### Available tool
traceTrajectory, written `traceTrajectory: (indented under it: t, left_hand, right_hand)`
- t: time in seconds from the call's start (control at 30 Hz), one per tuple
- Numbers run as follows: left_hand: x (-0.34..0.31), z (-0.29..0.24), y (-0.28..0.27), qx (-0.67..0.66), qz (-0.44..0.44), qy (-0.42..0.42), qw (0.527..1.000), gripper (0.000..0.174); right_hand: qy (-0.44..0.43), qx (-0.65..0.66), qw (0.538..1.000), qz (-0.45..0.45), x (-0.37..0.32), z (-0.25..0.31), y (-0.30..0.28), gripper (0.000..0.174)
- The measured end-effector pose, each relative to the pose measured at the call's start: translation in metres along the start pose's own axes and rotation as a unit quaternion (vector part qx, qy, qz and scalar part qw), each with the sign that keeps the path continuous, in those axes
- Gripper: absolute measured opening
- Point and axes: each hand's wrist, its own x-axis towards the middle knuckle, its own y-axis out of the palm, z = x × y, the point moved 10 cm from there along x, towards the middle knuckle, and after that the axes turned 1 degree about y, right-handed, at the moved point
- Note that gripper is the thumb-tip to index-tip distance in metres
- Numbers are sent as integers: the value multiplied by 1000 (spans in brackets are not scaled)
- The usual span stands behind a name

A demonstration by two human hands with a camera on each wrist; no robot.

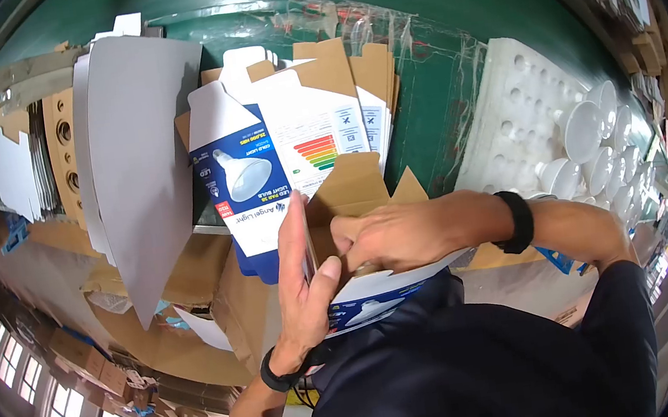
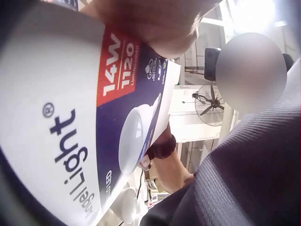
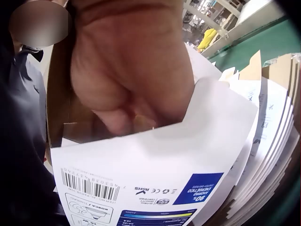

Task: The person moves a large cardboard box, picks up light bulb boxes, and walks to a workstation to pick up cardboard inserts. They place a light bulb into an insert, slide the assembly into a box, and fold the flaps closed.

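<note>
An upright, open-topped bulb box (image 1: 376, 310) (image 2: 117, 80) (image 3: 141, 165) stands against the person's front, blue and white outside and brown inside. The left hand (image 1: 305, 295) (image 2: 150, 26) grips its side wall, fingers along the outside and thumb at the top edge. Reaching into the opening, the right hand (image 1: 412, 232) (image 3: 134, 70) has its fingers curled around a small brassy piece (image 1: 366, 269) (image 3: 142, 123), like a bulb's base. The rest of that piece is hidden by the box and hand.
Flat printed cartons (image 1: 243, 178) lie on the green table (image 1: 429, 97), with grey sheets (image 1: 139, 149) to their left. On the right, a white foam tray (image 1: 497, 113) stands beside several bulbs (image 1: 582, 124). A brown carton (image 1: 166, 266) is open at lower left.
</note>
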Motion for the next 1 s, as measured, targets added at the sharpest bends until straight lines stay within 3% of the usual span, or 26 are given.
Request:
traceTrajectory:
  t: [0.23,0.3,0.37,0.4,0.43,0.47,0.57,0.63,0.7,0.83,0.87,1.0]
  left_hand:
    - [-5,-6,-5,52,26,57,997,74]
    - [-3,3,-13,-23,-7,36,999,76]
    - [-5,5,-19,-119,-52,-6,992,79]
    - [-8,6,-22,-120,-58,-4,991,79]
    - [-11,11,-26,-109,-65,-18,992,80]
    - [-10,12,-28,-106,-70,-24,992,80]
    - [-8,15,-26,-139,-81,-34,986,79]
    - [-12,19,-22,-151,-61,-59,985,75]
    - [-9,6,-10,-135,-38,-14,990,75]
    - [-11,0,-16,-125,-75,51,988,78]
    - [-12,-7,-14,-21,-21,49,998,77]
    - [-5,-11,-18,32,46,15,998,71]
  right_hand:
    - [-2,14,1000,-11,0,2,2,26]
    - [-2,19,999,-27,-5,1,-4,27]
    - [-35,83,974,-207,-27,4,-53,29]
    - [18,135,928,-346,-56,-3,-78,32]
    - [81,191,861,-464,-93,-18,-87,53]
    - [82,212,840,-493,-111,-21,-74,70]
    - [113,296,843,-434,-105,-32,11,122]
    - [98,351,781,-507,-88,-35,20,108]
    - [84,489,666,-557,-69,-58,24,98]
    - [61,537,650,-535,-54,-62,30,85]
    - [73,534,645,-542,-54,-64,33,84]
    - [84,488,662,-562,-56,-64,39,84]
